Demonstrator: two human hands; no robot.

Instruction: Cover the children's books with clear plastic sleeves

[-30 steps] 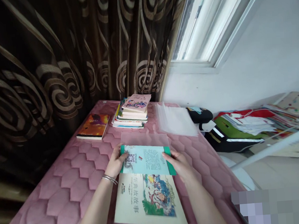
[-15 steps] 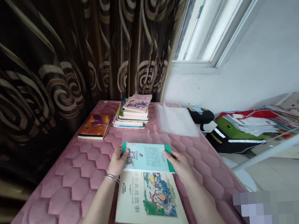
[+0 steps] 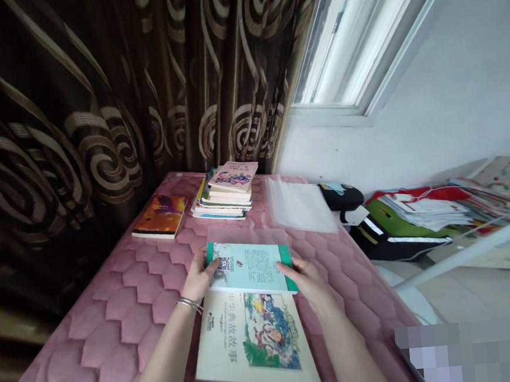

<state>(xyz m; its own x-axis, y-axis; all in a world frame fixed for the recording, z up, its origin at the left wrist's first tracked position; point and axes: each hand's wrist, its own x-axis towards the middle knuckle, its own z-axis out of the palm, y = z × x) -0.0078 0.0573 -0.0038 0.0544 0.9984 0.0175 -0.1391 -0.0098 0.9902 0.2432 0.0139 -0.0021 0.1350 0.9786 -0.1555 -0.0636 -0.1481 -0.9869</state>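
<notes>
My left hand point(image 3: 200, 272) grips the left end of a light blue book point(image 3: 250, 268) with green edges, thumb on top by a QR code. At its opposite end my right hand point(image 3: 308, 275) holds on, thumb over the cover and fingers at the edge. Beyond the book's far edge a strip of clear plastic point(image 3: 246, 236) shows. Nearer to me, a cream cover point(image 3: 221, 358) with Chinese characters and a colourful illustration lies on the pink surface; the blue book overlaps its far part. Whether the two are joined, I cannot tell.
A pile of books point(image 3: 229, 196) stands at the back, with an orange-brown book point(image 3: 160, 216) left of it. Clear plastic covers point(image 3: 300, 205) lie to its right. The pink quilted surface point(image 3: 126, 295) meets a dark curtain point(image 3: 98, 109); bags and papers point(image 3: 416, 213) sit at right.
Both hands keep their hold on the blue book and have barely shifted. The whole view has moved very slightly.
</notes>
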